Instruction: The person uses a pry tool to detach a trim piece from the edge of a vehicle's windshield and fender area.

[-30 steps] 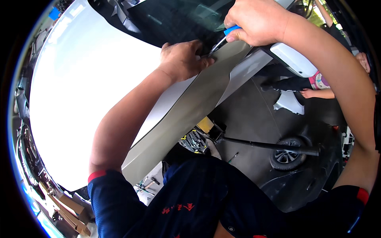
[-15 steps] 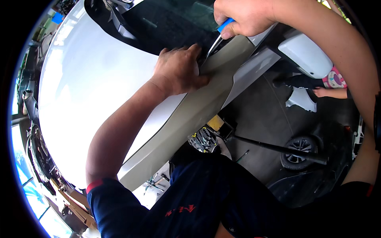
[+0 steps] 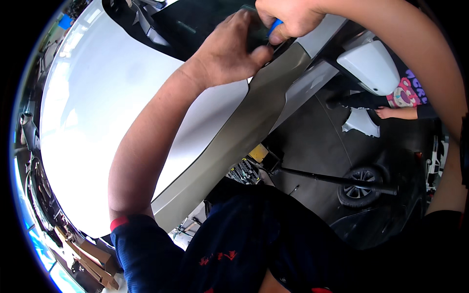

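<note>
My right hand [image 3: 295,19] is closed around the blue handle of a slim tool [image 3: 275,27] at the lower corner of the windshield [image 3: 195,27]. Most of the tool's metal shaft is hidden by my hands, and its exact kind does not show. Close beside it, my left hand [image 3: 227,51] lies over the rear edge of the white hood [image 3: 107,112]. Its thumb stretches toward the tool, apart from the fingers, whose tips are partly hidden. Below both hands runs the olive-grey fender [image 3: 244,119], alongside the hood.
A white side mirror [image 3: 369,68] juts out at the right. Beyond it a person's arm [image 3: 403,113] is near a white panel piece [image 3: 361,122]. Lower down are a wheel [image 3: 359,188], a black pole [image 3: 317,177] and a yellow box [image 3: 258,153]. Cardboard [image 3: 93,256] sits at lower left.
My left hand has moved up and right along the hood edge, toward the tool. My right hand has shifted slightly left and up, and less of the metal shaft shows.
</note>
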`<state>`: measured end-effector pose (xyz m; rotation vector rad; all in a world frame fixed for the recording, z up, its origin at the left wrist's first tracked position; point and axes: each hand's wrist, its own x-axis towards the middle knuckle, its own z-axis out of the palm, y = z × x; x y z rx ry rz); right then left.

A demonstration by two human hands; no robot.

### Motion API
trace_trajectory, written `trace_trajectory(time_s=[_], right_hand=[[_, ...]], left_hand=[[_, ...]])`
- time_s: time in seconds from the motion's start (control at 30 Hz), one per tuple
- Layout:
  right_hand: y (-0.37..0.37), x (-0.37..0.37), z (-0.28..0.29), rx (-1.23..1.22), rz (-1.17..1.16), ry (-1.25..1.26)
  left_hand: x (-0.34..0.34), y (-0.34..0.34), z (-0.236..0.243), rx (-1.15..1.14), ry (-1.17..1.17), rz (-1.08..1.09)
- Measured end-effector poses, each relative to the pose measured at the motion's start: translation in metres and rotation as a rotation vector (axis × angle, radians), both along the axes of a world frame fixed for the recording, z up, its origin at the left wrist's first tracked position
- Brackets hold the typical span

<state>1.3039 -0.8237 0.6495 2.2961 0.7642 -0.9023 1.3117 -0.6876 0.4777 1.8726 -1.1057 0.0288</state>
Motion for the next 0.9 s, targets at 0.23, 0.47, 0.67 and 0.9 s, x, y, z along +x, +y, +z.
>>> trace_trajectory(time_s=[0.23, 0.47, 0.67, 0.9], right_hand=[[0.001, -0.012, 0.009, 0.156, -0.074, -0.110], [-0.030, 0.004, 0.004, 0.386, -0.090, -0.235], [-0.063, 0.016, -0.017, 0.814, -0.204, -0.270], [-0.080, 0.028, -0.084, 2.165, -0.812, 0.452]], left_hand=[[-0.002, -0.055, 0.001, -0.157, 0.383, -0.051], [-0.010, -0.070, -0.004, -0.427, 0.647, -0.093], [-0.011, -0.079, 0.025, -0.077, 0.429, 0.167], [0.001, -0.076, 0.017, -0.018, 0.396, 0.243]])
